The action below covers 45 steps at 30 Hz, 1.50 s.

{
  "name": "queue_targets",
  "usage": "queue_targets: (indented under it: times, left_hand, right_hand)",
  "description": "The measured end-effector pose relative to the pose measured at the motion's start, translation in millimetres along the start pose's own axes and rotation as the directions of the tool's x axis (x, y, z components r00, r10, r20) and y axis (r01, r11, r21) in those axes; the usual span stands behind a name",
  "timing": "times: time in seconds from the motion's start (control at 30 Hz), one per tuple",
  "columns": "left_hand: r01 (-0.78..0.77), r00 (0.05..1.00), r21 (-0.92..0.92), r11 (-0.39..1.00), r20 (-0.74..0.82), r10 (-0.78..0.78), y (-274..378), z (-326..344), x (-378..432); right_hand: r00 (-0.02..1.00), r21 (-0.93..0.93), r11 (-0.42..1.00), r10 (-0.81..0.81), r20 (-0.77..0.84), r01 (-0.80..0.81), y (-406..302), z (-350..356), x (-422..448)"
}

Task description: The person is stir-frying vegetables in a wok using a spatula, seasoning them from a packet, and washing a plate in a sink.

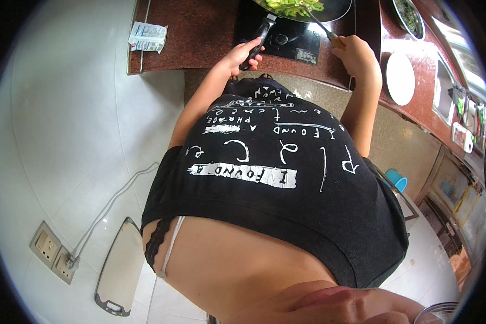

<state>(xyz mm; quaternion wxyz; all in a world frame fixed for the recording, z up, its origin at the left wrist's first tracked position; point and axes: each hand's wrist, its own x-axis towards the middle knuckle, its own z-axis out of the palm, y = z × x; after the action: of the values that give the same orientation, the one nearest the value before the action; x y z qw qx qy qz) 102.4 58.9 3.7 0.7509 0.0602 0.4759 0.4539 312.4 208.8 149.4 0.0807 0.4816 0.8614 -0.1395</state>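
At the top of the head view, a dark frying pan (335, 11) sits over a black glass cooktop (295, 43), cut off by the frame's edge. Sliced green peppers (290, 6) lie in the pan. My left hand (244, 56) is closed around the pan's black handle (259, 38). To the right, my right hand (354, 52) grips the wooden handle of a metal cooking utensil (319, 23). The utensil slants up to the left, its far end among the peppers and partly hidden by them.
A white and blue packet (148, 37) lies on the red-brown counter (202, 36), left. On the right counter are a white oval plate (400, 78), a dish of dark green food (409, 17) and a sink (443, 87). A cutting board (119, 269) leans lower left.
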Motion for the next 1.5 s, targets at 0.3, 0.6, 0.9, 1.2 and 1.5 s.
queue_targets:
  times: [0.3,0.6,0.9,1.2,1.5]
  left_hand:
    - [-0.001,1.0,0.008,1.0,0.011,0.001,0.8,0.1,-0.6]
    - [0.001,1.0,0.004,1.0,0.022,-0.001,-1.1,-3.1,2.3]
    - [0.002,1.0,-0.011,1.0,0.016,-0.002,-0.7,-0.1,1.4]
    - [0.01,1.0,-0.005,1.0,0.011,-0.01,0.1,0.0,0.4]
    - [0.009,0.999,-0.014,1.0,0.041,-0.009,-0.9,-4.2,3.6]
  right_hand:
    - [0.99,0.026,0.991,0.13,0.062,-0.132,-15.8,-1.0,0.2]
    - [0.988,0.056,0.989,0.135,0.073,-0.139,-13.2,3.2,-5.8]
    - [0.999,0.003,0.999,0.05,0.017,-0.05,-6.3,17.7,-12.5]
    - [0.996,0.002,0.996,0.088,0.0,-0.088,-11.7,25.5,-20.9]
    - [0.994,-0.007,0.995,0.101,0.035,-0.101,-14.7,31.4,-23.3]
